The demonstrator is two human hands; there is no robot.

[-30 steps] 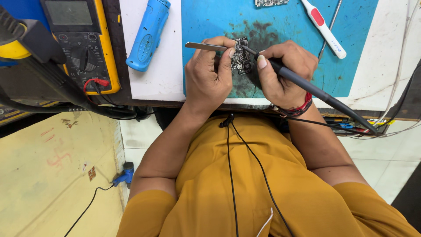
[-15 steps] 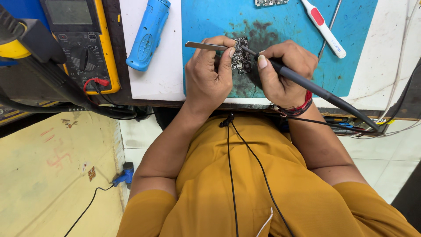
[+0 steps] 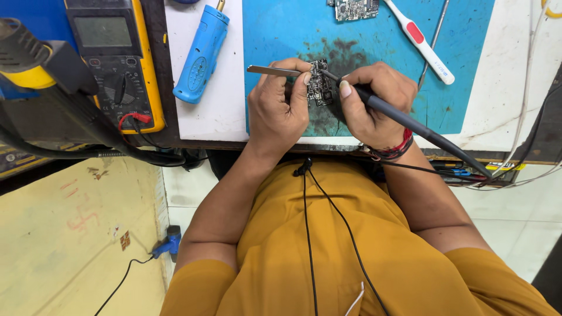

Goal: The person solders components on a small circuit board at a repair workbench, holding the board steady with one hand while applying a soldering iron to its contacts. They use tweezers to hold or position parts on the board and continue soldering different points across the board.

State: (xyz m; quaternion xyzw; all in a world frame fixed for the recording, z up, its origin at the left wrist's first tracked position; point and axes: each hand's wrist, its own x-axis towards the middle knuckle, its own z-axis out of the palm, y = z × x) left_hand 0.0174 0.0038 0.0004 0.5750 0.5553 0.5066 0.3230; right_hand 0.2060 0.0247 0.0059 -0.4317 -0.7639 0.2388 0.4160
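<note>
A small dark circuit board [image 3: 319,88] lies on the blue work mat [image 3: 281,35], on a sooty black patch. My left hand [image 3: 276,114] is closed around metal tweezers [image 3: 272,71], whose handle sticks out to the left and whose tips reach the board. My right hand [image 3: 370,105] grips a black soldering iron [image 3: 410,123] like a pen, its tip touching the board's upper edge. The iron's cable runs off to the right. My fingers hide part of the board.
A yellow multimeter [image 3: 114,64] with leads stands at the left, beside a blue handheld tool [image 3: 201,55]. A second circuit board [image 3: 354,9], a white and red brush [image 3: 421,38] and a thin metal rod [image 3: 434,41] lie farther up the mat. Wires [image 3: 527,169] hang at the right edge.
</note>
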